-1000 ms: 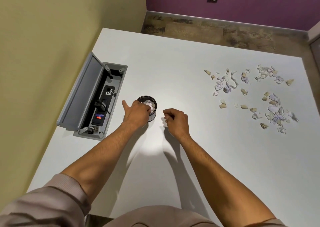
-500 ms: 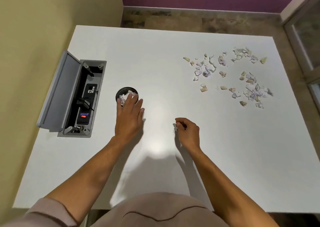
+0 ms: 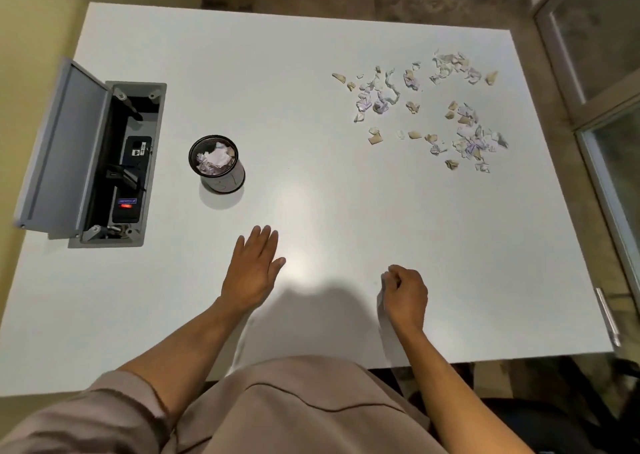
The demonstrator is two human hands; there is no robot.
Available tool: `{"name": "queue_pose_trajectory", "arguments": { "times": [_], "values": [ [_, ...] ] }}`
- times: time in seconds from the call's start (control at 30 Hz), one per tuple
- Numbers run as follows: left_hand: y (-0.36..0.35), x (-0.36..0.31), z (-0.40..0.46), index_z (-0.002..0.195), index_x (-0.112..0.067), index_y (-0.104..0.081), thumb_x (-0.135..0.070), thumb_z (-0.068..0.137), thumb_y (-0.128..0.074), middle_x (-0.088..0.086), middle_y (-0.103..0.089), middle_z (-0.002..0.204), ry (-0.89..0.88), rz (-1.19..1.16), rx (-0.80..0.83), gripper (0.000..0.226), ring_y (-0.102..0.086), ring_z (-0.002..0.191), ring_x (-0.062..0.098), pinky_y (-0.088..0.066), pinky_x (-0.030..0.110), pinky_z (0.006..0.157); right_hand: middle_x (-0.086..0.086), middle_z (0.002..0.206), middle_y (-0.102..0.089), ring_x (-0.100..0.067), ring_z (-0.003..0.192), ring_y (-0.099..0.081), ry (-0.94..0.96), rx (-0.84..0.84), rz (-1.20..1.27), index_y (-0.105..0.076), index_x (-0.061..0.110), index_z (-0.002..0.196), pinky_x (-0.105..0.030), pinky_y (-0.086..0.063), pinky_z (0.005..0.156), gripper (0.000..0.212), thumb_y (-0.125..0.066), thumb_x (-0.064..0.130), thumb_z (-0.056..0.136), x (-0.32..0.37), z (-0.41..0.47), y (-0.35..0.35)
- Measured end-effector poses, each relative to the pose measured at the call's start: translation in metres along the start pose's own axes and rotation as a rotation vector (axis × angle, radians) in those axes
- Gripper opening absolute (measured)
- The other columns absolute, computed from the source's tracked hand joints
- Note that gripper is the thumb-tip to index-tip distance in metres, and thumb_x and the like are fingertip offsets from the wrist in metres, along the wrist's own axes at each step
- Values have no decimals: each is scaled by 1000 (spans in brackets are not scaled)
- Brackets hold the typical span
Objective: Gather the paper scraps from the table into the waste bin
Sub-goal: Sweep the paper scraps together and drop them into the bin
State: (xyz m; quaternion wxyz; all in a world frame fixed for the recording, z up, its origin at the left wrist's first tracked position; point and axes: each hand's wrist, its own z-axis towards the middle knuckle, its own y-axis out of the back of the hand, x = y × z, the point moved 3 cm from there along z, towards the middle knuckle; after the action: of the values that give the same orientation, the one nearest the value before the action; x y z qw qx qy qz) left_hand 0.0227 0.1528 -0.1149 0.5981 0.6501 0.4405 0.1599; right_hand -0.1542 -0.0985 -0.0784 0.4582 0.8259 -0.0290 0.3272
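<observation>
A small black mesh waste bin (image 3: 225, 180) stands left of the table's middle, with crumpled paper inside. Several torn paper scraps (image 3: 420, 107) lie scattered over the far right part of the white table (image 3: 311, 55). My left hand (image 3: 252, 271) lies flat with straight fingers over the near table, well short of the bin. My right hand (image 3: 405, 294) hovers near the front edge with its fingers curled; whether it holds a scrap cannot be made out.
An open grey cable box (image 3: 93, 162) with its lid raised is sunk into the table's left side, holding a black power unit. A glass door frame (image 3: 595, 83) stands on the right. The table's front edge runs just before my body.
My left hand left the bin and drew back toward me with its fingers spread flat. My right hand also pulled back. The camera view rose and tilted down.
</observation>
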Motion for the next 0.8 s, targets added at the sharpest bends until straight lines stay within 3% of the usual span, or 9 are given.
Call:
{"name": "queue_pose_trajectory", "arguments": {
  "times": [0.1, 0.23, 0.33, 0.43, 0.53, 0.7, 0.8],
  "values": [
    [-14, 4, -5, 155, -18, -9, -50, 101, -21, -2, 3, 162, 30, 47, 48, 64, 8, 150, 19, 4, 46, 121, -2, 82, -45, -18, 77, -42, 16, 70, -110, -35, 21, 70, -26, -32, 71, 31, -49, 26, 97, -7, -7, -2],
    [-19, 4, -4, 153, -24, 7, -53, 100, -8, -11, 21, 157, 65, 54, 73, 63, 24, 145, 12, 13, 44, 119, 0, 85, -47, -19, 82, -43, 139, 146, -219, -42, 14, 76, -27, -29, 68, 25, -55, 25, 94, -8, -15, -7],
    [-18, 3, -4, 152, -25, 12, -53, 98, -4, -11, 24, 156, 70, 48, 79, 63, 26, 144, 12, 16, 42, 118, -1, 86, -48, -19, 82, -44, 189, 160, -214, -51, 13, 79, -25, -30, 64, 17, -50, 13, 95, -2, -18, -11],
    [-18, 4, -3, 151, -25, 15, -54, 97, -2, -11, 27, 155, 63, 51, 89, 63, 29, 143, 11, 20, 41, 116, 5, 65, -27, -15, 64, -24, 164, 140, -142, -24, 19, 65, -27, -13, 52, 33, -40, -4, 83, 11, -17, -18],
    [-19, 6, -2, 151, -25, 15, -54, 97, -3, -11, 26, 155, 63, 55, 89, 63, 30, 143, 11, 23, 39, 115, 4, 62, -19, -15, 62, -17, 189, 148, -219, -21, 20, 63, -29, -7, 53, 34, -37, -10, 64, 24, -14, -23],
    [-22, 7, -1, 151, -27, 15, -54, 98, -3, -12, 25, 156, 73, 66, 74, 62, 29, 143, 10, 26, 37, 114, 2, 61, -26, -17, 61, -22, 290, 134, -414, -28, 15, 60, -31, -9, 50, 30, -39, -13, 59, 27, -8, -28],
    [-23, 7, 0, 153, -25, 10, -53, 99, -6, -11, 24, 156, 69, 83, 72, 63, 29, 143, 10, 26, 38, 113, -1, 67, -38, -19, 62, -33, 284, 127, -500, -37, 14, 68, -29, -16, 48, 25, -45, -9, 71, 24, -3, -34]
  ]
}}
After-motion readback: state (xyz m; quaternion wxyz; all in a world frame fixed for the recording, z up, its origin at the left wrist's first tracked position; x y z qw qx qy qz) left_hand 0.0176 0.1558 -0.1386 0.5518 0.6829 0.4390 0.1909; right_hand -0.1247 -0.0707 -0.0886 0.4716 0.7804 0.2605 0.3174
